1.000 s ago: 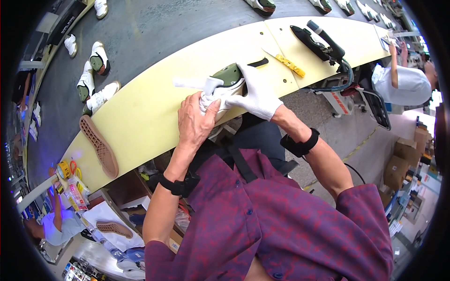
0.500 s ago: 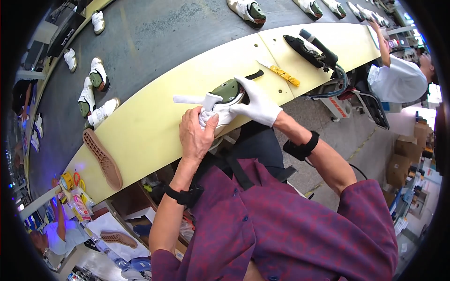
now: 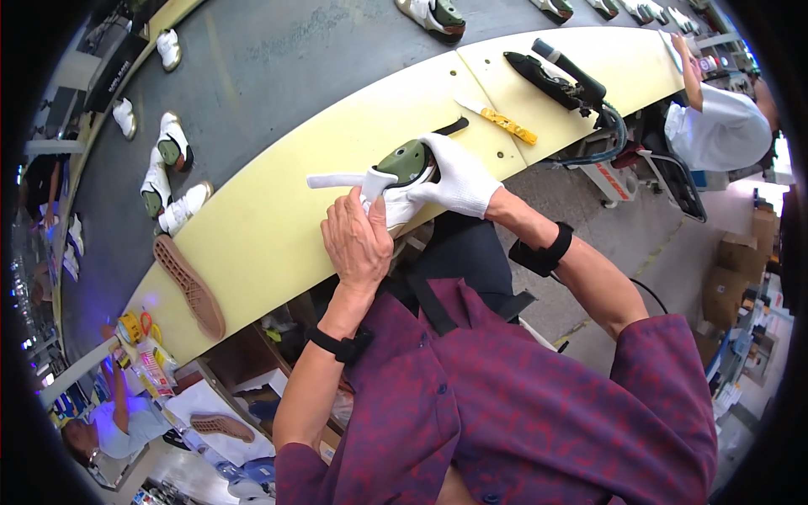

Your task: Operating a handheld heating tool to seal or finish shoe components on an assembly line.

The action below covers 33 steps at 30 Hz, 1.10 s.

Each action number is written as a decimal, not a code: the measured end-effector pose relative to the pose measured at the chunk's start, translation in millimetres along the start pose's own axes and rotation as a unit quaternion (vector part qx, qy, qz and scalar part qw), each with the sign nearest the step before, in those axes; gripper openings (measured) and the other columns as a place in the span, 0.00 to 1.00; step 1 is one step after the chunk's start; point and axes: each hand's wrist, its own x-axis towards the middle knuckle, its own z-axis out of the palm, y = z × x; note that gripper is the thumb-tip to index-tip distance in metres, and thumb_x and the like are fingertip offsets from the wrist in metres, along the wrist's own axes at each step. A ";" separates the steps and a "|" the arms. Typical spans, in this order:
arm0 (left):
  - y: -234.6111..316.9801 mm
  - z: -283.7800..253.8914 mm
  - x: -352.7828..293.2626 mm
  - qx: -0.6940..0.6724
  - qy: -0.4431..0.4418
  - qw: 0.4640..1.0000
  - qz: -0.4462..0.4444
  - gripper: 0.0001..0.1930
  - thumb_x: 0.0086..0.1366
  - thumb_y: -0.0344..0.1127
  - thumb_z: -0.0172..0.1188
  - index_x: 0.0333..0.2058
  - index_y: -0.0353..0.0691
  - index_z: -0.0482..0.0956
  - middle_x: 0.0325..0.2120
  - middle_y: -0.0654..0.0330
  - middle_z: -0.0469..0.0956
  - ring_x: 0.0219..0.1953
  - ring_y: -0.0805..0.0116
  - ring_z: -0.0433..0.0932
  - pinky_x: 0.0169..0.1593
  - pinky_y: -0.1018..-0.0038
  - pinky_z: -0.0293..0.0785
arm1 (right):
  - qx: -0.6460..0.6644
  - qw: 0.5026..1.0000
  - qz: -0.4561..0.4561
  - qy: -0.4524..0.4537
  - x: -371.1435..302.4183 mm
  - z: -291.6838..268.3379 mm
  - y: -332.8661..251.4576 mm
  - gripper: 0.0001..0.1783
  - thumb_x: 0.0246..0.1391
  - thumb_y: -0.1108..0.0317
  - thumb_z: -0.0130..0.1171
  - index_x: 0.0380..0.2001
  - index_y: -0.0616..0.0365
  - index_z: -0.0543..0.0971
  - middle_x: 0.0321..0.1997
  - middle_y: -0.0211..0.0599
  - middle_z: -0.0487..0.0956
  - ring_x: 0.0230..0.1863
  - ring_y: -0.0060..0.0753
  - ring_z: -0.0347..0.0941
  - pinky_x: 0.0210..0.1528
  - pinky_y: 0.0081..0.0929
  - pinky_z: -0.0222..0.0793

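"What lies left of the hands?"

"Farthest, white shoes with olive-green panels (image 3: 171, 139) on a dark grey belt (image 3: 286, 76). Nearer, a long tan sole with a latticed face (image 3: 189, 288) on the pale yellow, curved worktop (image 3: 278, 210)."

"And the bare left hand (image 3: 359, 238)?"

"Grasping the front of a white shoe with an olive-green section (image 3: 404, 164), fingers over its top. A flat white band (image 3: 334, 180) juts out beyond those fingers. The shoe is between both hands, over the worktop's near edge."

"The right hand (image 3: 463, 178)?"

"White-gloved, clasped around the shoe's other end, thumb spread from fingers."

"How would it handle?"

"Light, I'd judge: soft upper, easily dented or smudged, stiffer underneath. I'd hold it low along the sides, and the knit glove should help against slipping."

"Right of the hands?"

"A curved black strip (image 3: 455, 127) just past the glove, then a yellow-handled knife (image 3: 511, 127), then a black tool with a hose (image 3: 560, 80)."
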 end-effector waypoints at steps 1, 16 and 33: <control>-2.7 1.3 0.7 -0.007 -0.004 1.000 0.004 0.24 0.80 0.51 0.50 0.55 0.32 0.78 0.42 0.49 0.80 0.47 0.48 0.78 0.50 0.55 0.69 | -0.005 1.000 -0.005 -0.013 1.3 -1.1 1.5 0.44 0.49 0.56 0.77 0.65 0.67 0.71 0.56 0.57 0.80 0.57 0.53 0.79 0.62 0.39 0.75; 3.0 -7.8 30.0 0.029 -0.127 0.991 -0.042 0.37 0.74 0.67 0.53 0.46 0.29 0.83 0.41 0.44 0.83 0.47 0.45 0.80 0.51 0.52 0.71 | 0.029 0.999 0.033 -0.003 24.0 6.7 38.6 0.31 0.62 0.41 0.61 0.45 0.63 0.84 0.45 0.57 0.86 0.48 0.59 0.83 0.52 0.46 0.77; -1.4 -20.9 69.2 -0.059 -0.274 0.959 0.049 0.35 0.71 0.67 0.56 0.39 0.33 0.87 0.33 0.41 0.84 0.40 0.42 0.83 0.48 0.53 0.74 | 0.038 0.983 0.145 -0.109 -9.0 -22.2 32.6 0.33 0.59 0.39 0.64 0.48 0.61 0.88 0.42 0.50 0.88 0.43 0.45 0.85 0.49 0.36 0.77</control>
